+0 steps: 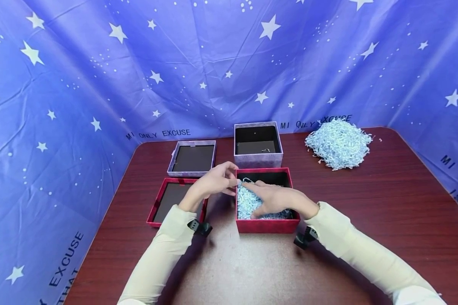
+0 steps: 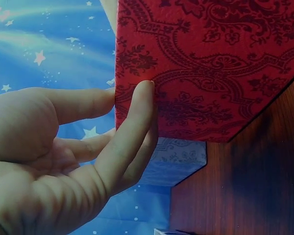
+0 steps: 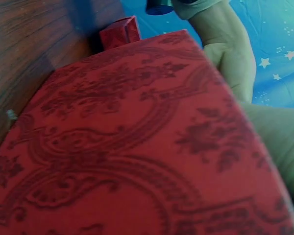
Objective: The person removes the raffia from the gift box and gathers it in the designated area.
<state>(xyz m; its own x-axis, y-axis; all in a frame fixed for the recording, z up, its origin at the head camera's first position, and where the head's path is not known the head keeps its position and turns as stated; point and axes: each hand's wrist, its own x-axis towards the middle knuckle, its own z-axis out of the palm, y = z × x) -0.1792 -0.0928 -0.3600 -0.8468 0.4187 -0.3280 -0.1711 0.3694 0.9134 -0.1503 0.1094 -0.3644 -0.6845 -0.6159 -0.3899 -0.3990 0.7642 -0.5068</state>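
A red patterned box (image 1: 267, 227), uncovered at the top and black inside, stands on the table in front of me. Pale blue shredded paper (image 1: 247, 204) lies in it. My right hand (image 1: 276, 199) reaches into this box, its spread fingers resting on the shreds. At the box's left side, my left hand (image 1: 216, 180) holds the wall near the rim. The left wrist view shows fingers (image 2: 139, 105) against the outer red wall, while others meet the rim and their tips are hidden. Only the outside of the box and part of the left arm show in the right wrist view.
Behind stands an uncovered lilac box (image 1: 258, 160) with a few shreds inside. To the left lie a lilac lid (image 1: 194, 173) and a red lid (image 1: 152, 222), both inside up. A heap of blue shredded paper (image 1: 339, 145) sits back right. Starry curtains surround the table (image 1: 397, 199).
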